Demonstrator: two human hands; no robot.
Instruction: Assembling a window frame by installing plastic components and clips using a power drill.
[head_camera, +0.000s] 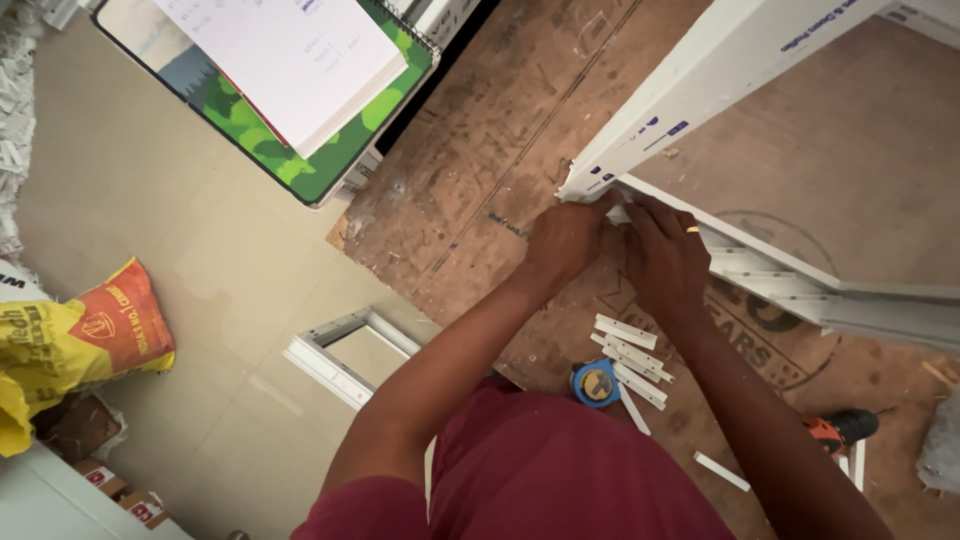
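Observation:
A white plastic window-frame profile (700, 75) lies across a worn plywood worktop (480, 150), and its mitred corner sits just above my hands. My left hand (565, 238) is closed around the corner's tip, with a small white piece showing between both hands. My right hand (665, 255), a ring on one finger, presses against the same corner where a second white profile (800, 285) runs off to the right. What the fingers pinch is hidden.
Several short white strips (630, 360) and a blue-and-yellow tape measure (595, 383) lie near my body. An orange drill (840, 430) rests at the right. A notebook on a green cover (300, 60) lies top left. A small white frame (345, 350) and yellow sack (70, 340) sit on the floor.

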